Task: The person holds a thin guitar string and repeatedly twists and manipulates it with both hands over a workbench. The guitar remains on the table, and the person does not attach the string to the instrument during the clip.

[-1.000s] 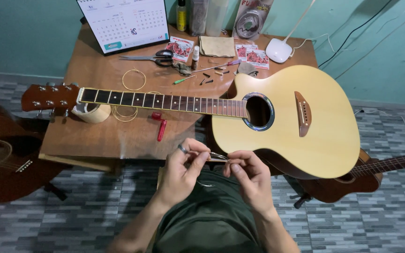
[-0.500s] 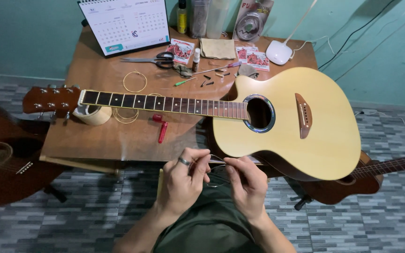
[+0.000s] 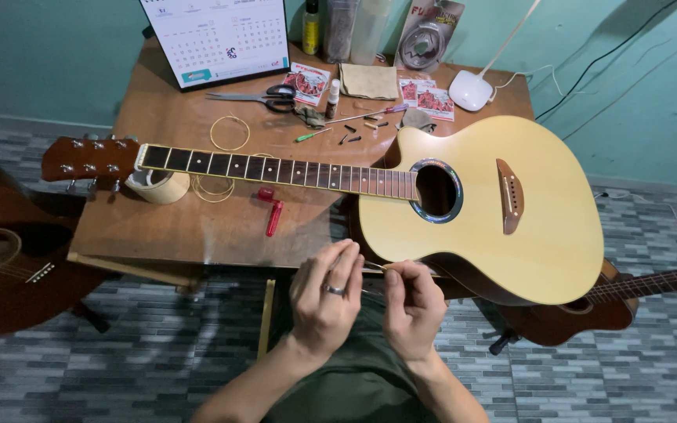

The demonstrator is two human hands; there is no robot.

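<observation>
Left hand (image 3: 327,296) and right hand (image 3: 410,305) pinch thin guitar string (image 3: 375,269) | 6 o'clock of acoustic guitar (image 3: 479,205) | keep string taut, unkinked

Bare forearms; ring (image 3: 334,290) on left grip (image 3: 327,301).

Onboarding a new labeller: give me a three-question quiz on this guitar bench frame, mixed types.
1. True or false: the scissors lie on the pale guitar.
2. What props up the guitar neck near the headstock? A) tape roll B) calendar C) lamp
3. Which hand wears a ring?

Key
1. False: they lie on the table, near the calendar.
2. A: the tape roll sits under the neck.
3. The left hand; it and the right hand pinch a thin, blurred thing, perhaps a string, between them.
</observation>
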